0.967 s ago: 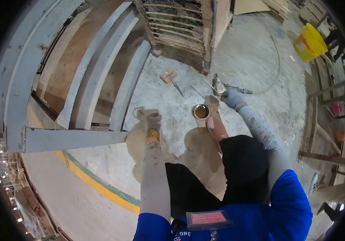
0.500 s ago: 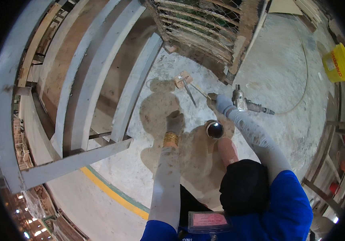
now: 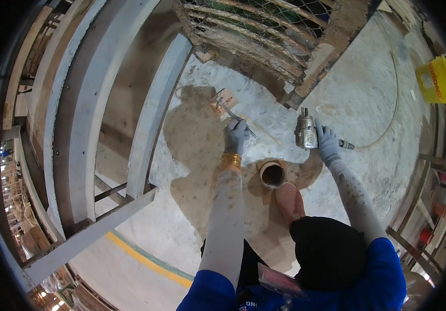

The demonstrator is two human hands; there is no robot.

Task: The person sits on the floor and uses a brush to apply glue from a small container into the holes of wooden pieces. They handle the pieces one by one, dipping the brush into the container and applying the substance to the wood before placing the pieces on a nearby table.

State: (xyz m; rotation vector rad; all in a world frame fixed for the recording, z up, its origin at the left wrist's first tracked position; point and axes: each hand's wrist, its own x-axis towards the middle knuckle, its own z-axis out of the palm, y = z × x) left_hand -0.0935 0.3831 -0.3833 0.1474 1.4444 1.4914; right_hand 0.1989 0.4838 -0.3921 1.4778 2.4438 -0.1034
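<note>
Left hand (image 3: pixel 237 136) pinches a rod (image 3: pixel 227 110); right hand (image 3: pixel 328 143) lies open against the air tool (image 3: pixel 306 132) on a stained concrete floor (image 3: pixel 360 96), between grey frame (image 3: pixel 159 98) and yellow bucket (image 3: pixel 430 85).

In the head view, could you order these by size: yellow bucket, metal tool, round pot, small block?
1. Yellow bucket, though farther off
2. Metal tool, partly behind the right hand
3. Round pot and small block: too alike to rank
</note>
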